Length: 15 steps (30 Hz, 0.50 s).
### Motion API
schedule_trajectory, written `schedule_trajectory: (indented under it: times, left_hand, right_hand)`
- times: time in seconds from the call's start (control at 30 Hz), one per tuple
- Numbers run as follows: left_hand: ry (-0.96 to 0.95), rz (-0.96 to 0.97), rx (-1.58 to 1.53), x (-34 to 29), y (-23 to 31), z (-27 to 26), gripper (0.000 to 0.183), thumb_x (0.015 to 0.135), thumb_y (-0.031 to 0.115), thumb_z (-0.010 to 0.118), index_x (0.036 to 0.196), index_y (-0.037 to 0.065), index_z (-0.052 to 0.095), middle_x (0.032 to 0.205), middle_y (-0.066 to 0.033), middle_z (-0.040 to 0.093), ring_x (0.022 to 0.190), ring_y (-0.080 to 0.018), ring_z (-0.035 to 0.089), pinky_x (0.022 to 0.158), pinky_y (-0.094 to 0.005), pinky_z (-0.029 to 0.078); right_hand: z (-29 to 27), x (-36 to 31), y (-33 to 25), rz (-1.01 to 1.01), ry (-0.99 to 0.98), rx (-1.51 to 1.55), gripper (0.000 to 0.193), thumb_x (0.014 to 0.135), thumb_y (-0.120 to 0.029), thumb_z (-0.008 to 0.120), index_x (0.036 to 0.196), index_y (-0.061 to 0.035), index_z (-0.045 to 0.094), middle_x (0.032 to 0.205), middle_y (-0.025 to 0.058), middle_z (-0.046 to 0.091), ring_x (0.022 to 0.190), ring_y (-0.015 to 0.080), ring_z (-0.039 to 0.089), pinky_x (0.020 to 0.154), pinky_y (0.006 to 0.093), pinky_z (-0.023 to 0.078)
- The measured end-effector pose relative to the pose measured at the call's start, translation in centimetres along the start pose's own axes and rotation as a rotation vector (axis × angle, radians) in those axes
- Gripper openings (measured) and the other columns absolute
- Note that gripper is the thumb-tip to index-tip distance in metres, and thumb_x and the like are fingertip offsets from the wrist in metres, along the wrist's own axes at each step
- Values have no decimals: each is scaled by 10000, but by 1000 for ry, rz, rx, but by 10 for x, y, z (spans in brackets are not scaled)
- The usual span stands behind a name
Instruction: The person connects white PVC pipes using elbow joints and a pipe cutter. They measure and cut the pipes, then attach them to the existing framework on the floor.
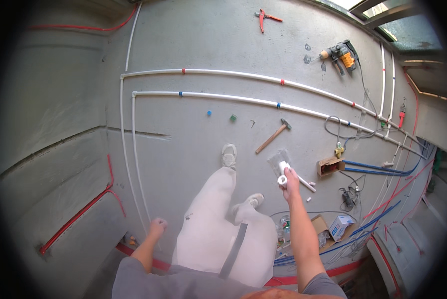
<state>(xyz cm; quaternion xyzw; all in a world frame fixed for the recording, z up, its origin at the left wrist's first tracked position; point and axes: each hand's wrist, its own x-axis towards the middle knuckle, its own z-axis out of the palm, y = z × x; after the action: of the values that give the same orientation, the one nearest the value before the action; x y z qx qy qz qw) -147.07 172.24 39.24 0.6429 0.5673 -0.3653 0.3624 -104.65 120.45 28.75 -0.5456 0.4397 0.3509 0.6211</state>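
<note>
My right hand (290,182) is closed around a white plastic pipe fitting (283,180), its round open end facing up. Just beyond it, a clear plastic bag (275,160) lies on the floor, and a short white pipe (307,186) shows beside the fingers. Down at the left, my left hand (158,227) is curled near the white pipes along the wall side; whether anything is inside the fingers is hidden. A hammer (272,138) with a wooden handle rests on the floor ahead of my right hand.
White pipes (223,97) with red and blue clips run across the floor. A rotary hammer drill (345,56) and red pipe cutters (263,20) lie farther off. At right are a small cardboard box (329,167), blue pipes (375,168), cables and an open carton (321,225).
</note>
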Motion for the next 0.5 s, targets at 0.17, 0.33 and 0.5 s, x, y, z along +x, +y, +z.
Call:
schedule_trajectory:
  times: [0.17,0.33,0.5]
  left_hand:
    - [-28,-50,-72,8,35,1,106,926,121,705,947,17,696,753,-64,686,636,-150,641,536,-309,501]
    - [-82,-129,-22,-6,108,25,197,914,195,697,868,15,759,765,-102,717,700,-179,668,644,-364,533]
    - [-42,-318,-173,-13,234,33,168,938,161,690,1005,12,731,832,-90,713,701,-184,655,632,-350,547]
  right_hand:
    - [111,95,-154,-190,-9,-134,312,1050,-351,616,1266,-126,623,940,-39,623,769,71,591,591,273,458]
    - [189,218,-281,-192,81,-180,378,1031,-498,601,1062,-122,631,857,-8,620,704,114,593,522,278,437]
    - [245,376,-369,-166,55,-342,421,1012,-481,651,1111,-72,651,870,21,648,705,132,618,536,316,486]
